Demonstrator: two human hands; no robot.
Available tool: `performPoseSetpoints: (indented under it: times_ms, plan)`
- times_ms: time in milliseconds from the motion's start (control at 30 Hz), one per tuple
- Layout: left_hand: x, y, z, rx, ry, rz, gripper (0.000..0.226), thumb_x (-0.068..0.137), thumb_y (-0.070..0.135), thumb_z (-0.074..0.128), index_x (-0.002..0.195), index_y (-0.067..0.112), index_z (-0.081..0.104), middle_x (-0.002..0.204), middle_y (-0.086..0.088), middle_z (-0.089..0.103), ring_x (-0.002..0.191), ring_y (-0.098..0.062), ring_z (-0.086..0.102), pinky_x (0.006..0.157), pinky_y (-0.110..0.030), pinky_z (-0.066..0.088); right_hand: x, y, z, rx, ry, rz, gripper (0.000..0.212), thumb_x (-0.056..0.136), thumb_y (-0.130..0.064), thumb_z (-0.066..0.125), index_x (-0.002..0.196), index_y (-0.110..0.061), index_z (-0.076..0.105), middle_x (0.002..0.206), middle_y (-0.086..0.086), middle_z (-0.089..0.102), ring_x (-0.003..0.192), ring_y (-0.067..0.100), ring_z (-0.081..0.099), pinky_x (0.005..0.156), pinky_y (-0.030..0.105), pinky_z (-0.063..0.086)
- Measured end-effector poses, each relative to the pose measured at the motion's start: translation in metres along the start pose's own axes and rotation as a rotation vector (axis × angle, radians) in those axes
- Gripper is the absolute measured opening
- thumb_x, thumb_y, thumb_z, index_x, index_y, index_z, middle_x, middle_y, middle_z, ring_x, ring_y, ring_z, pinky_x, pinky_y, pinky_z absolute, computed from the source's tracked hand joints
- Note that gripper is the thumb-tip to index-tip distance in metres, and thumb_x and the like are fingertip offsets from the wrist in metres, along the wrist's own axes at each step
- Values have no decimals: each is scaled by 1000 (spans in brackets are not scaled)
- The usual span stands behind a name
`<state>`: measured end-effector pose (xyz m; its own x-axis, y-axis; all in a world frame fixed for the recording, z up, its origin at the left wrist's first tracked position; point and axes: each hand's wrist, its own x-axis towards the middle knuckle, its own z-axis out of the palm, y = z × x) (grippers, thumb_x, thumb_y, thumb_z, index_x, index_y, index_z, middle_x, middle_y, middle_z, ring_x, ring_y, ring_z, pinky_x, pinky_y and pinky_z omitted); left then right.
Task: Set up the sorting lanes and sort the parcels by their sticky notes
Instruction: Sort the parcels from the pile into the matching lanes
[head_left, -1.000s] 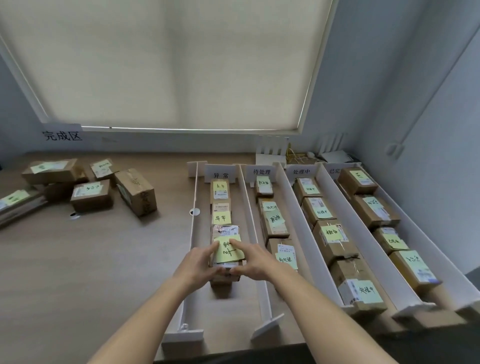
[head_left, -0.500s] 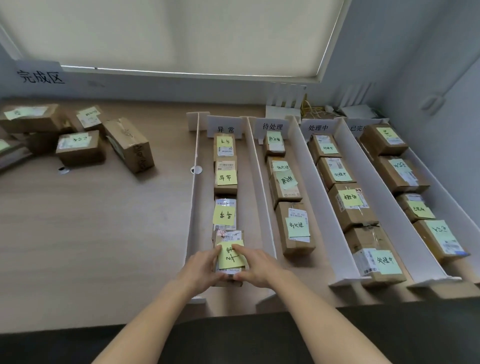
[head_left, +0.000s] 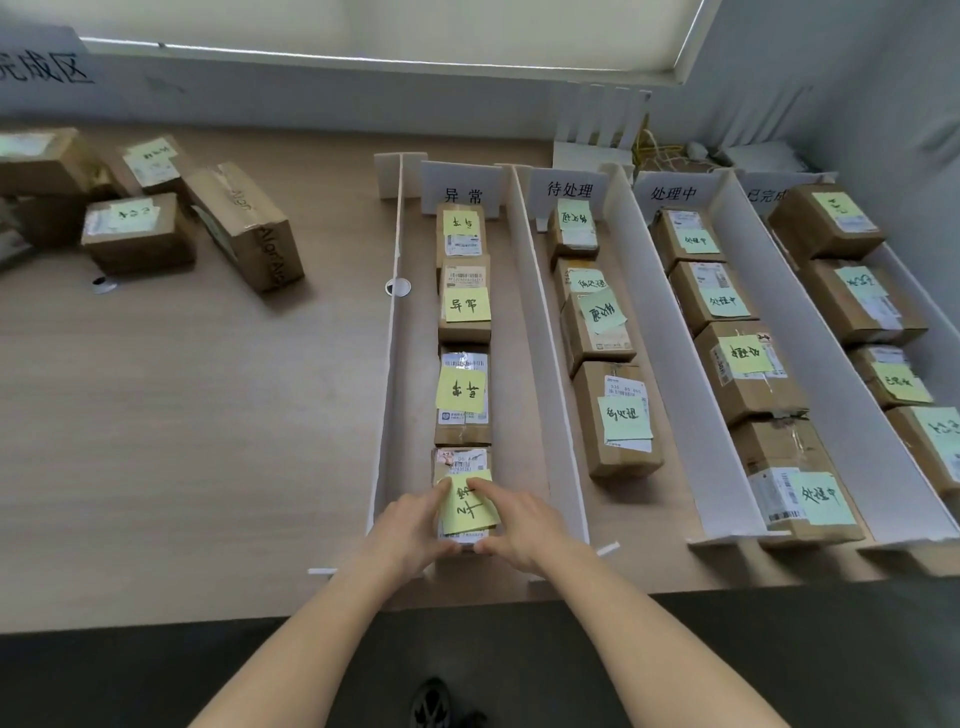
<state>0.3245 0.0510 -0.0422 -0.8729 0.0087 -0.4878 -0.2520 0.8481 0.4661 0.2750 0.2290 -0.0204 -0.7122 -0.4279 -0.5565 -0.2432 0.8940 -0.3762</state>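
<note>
Your left hand (head_left: 410, 530) and right hand (head_left: 519, 525) both grip the nearest parcel (head_left: 462, 506), fingers curled round its sides and thumbs at its near edge. It sits at the near end of the leftmost lane (head_left: 519, 415), just behind the open mouth between the white dividers. The yellow sticky note (head_left: 467, 503) on top of it bears black handwriting that reads upside-down from where you stand (I can't make out the characters), and a shipping label with a barcode shows above the note.

At the far end of the lanes stand white cards: 异常 (head_left: 464, 195) heads the lane you are working in, then 待处理 (head_left: 570, 188), 处理中 (head_left: 673, 193), and a fourth card (head_left: 763, 195) cut off by a parcel, showing 已完 and part of a third character. Three more parcels lie in a row ahead of yours; the second one's note (head_left: 467, 305) reads 异常. Notes in the third lane, such as the nearest (head_left: 821, 496), read 处理中.

On the wall at far left a sign (head_left: 44, 70) shows 完成区, its first character clipped by the frame edge. Below it, on the wooden table (head_left: 182, 441), lies a loose cluster of parcels (head_left: 140, 234); one tipped box (head_left: 244, 223) has "Algr" printed repeatedly on its tape. A small round white thing (head_left: 398, 287) lies against the outer divider.
</note>
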Motion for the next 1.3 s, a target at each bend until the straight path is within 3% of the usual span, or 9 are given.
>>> performPoseSetpoints:
  times_ms: [333, 600, 767, 933, 1300]
  plan:
    - [14, -4, 7, 66, 17, -17, 90, 86, 46, 69, 155, 37, 13, 124, -7, 60, 113, -27, 59, 90, -37, 51, 12, 3, 6, -2, 54, 39, 84, 86, -41, 76, 152, -45, 23, 144, 0, 55, 126, 28, 55, 93, 40, 50]
    - [-1, 3, -19, 58, 88, -18, 78, 91, 48, 62, 155, 34, 19, 143, -1, 51, 128, -25, 50, 96, -38, 49, 0, -8, -14, -76, -14, 34, 86, 93, -47, 66, 159, -36, 13, 149, 3, 48, 132, 29, 49, 98, 41, 45]
    - [-33, 5, -81, 95, 250, -3, 70, 96, 49, 54, 155, 25, 25, 152, 1, 42, 136, -21, 43, 106, -35, 41, -13, -31, -60, -121, 91, -35, 78, 94, -48, 62, 159, -33, 21, 155, -3, 44, 138, 25, 46, 105, 46, 46]
    - [-78, 0, -157, 115, 387, -36, 64, 96, 46, 54, 151, 24, 32, 143, -1, 49, 129, -24, 48, 102, -37, 43, -29, -93, -117, -187, 174, -154, 75, 95, -51, 60, 158, -31, 24, 160, -5, 37, 142, 22, 42, 107, 47, 44]
    - [-208, -55, -306, 12, 668, -193, 71, 91, 54, 58, 152, 29, 32, 151, 0, 44, 136, -22, 44, 108, -40, 41, -69, -291, -204, -382, 324, -408, 70, 96, -49, 59, 157, -31, 30, 159, -4, 39, 142, 22, 41, 108, 43, 44]
